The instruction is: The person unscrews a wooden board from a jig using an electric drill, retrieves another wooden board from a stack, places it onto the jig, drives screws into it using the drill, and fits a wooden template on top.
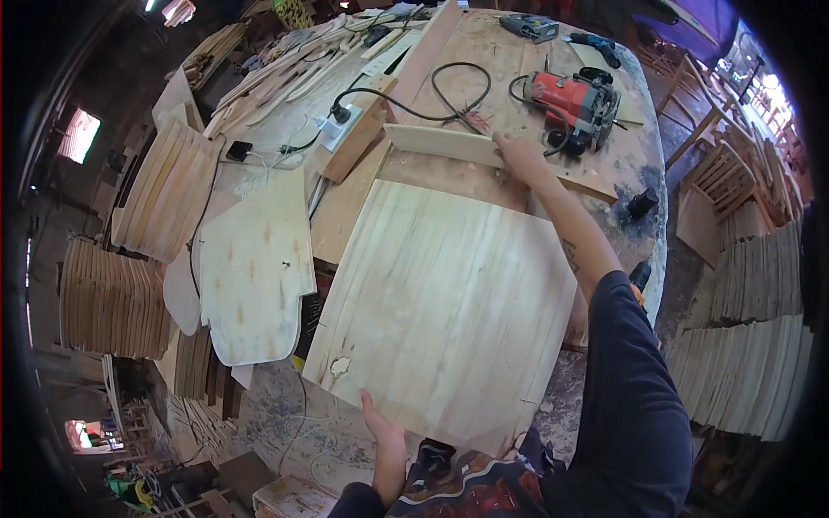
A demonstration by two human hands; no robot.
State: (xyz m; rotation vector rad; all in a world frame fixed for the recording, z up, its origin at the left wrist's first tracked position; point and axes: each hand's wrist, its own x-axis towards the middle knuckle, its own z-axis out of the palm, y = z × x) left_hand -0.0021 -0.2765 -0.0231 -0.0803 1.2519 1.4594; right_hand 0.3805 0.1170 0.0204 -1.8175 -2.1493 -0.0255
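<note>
The left hand [384,425] grips the panel [449,311], which juts past the table's [484,43] near edge; the right hand [518,160] grips a board [445,144] beyond the panel's far edge.

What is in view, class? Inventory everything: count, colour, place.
Table: one, brown, centre
Large board: one, pale, foreground
Narrow board: one, pale, table centre
Notched panel: one, pale, centre-left
Power tool: one, red-black, table right
Other tools: three, grey, blue, orange, table edges
Small items: several, black, table
Power strip: one, white, table left
Cables: several, black or white, around table
Wood strips: many, pale, table's far left
Panel stacks: several, brown-grey, both sides
Slatted chair: one, brown, right
Left hand: one, bare, large board's edge
Right hand: one, bare, narrow board's right end
</note>
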